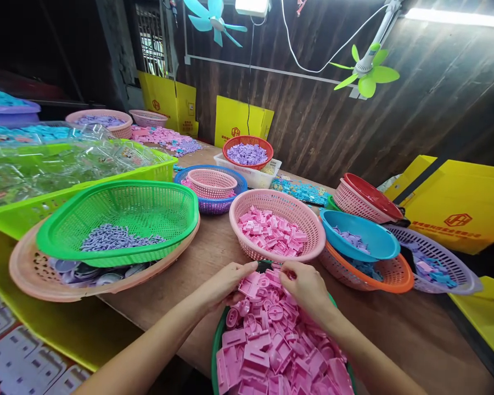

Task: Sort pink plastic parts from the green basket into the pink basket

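Note:
My left hand [229, 284] is at the far side of a green-rimmed basket [216, 351], which is heaped with pink plastic parts [280, 340]. Its fingers curl around a pink boxy plastic part [250, 286], with the thumb stretched toward the basket's far rim. Opposite it, my right hand [307, 285] is closed in a pinch over the same heap; its fingertips hide whatever they hold. Just beyond both hands stands a pink basket [236, 233] with small pink pieces [271, 233] in it.
To the left, a green basket [117, 192] with purple pieces rests on a peach basket [24, 274]. On the right, a blue bowl [360, 225] sits in an orange basket [387, 282]. A blue basket [212, 207] and a red basket [247, 141] stand farther back on the wooden table [214, 241].

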`<state>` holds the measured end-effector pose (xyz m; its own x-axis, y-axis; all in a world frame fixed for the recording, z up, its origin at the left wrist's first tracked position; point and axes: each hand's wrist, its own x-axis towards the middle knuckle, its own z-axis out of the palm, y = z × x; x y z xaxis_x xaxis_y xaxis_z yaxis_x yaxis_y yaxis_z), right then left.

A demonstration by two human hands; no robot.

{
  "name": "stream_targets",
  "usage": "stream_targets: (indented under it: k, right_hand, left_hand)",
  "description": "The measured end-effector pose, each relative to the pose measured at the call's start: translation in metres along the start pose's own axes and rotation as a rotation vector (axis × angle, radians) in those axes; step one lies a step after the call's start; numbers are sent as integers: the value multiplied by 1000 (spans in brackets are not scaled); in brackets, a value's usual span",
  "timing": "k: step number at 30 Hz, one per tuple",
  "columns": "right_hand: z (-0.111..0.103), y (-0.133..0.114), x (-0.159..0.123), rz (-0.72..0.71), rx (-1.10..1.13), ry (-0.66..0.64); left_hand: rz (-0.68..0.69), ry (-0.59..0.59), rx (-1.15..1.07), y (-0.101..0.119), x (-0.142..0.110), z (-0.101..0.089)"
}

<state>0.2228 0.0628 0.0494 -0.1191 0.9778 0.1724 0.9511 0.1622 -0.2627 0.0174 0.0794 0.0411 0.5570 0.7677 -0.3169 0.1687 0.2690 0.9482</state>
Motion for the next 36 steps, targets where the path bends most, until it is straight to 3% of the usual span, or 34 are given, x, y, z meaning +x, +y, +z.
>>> stream_targets:
  k: [4,8,10,12,14,16,18,19,20,24,31,36]
  right_hand:
    - [-18,17,-6,-6,341,-72]
    - [-46,21,21,-6,342,-19]
    - [-64,22,46,8,312,74]
    - [-80,23,65,-1,272,184]
    - [-90,24,68,-93,207,221]
    - [-89,26,54,-218,170,72]
    - [-78,29,29,-359,162,-213]
    - [-70,30,15,-417,154,-334]
    - [-62,32,3,-435,144,-387]
    - [-37,32,-25,-433,61,-387]
    - [-45,21,-29,-422,30,-403]
    - [-41,18,-28,-462,146,-477]
  left_hand:
    - [-44,-57,-78,-8,3,-1]
    - [76,-26,-2,26,30,9]
    - [231,110,144,55,44,11]
    - [429,387,418,77,51,7]
    - [520,533,688,82,44,-1]
    - [467,437,888,68,27,-10]
    - [356,237,1017,42,6,-17]
    - [331,191,1059,28,-4,-19]
    - [316,147,1085,15,-12,-19]
    - [254,75,1066,-8,-26,-12]
    - [264,101,949,5,-23,-4]
    - [330,129,655,8,-17,3]
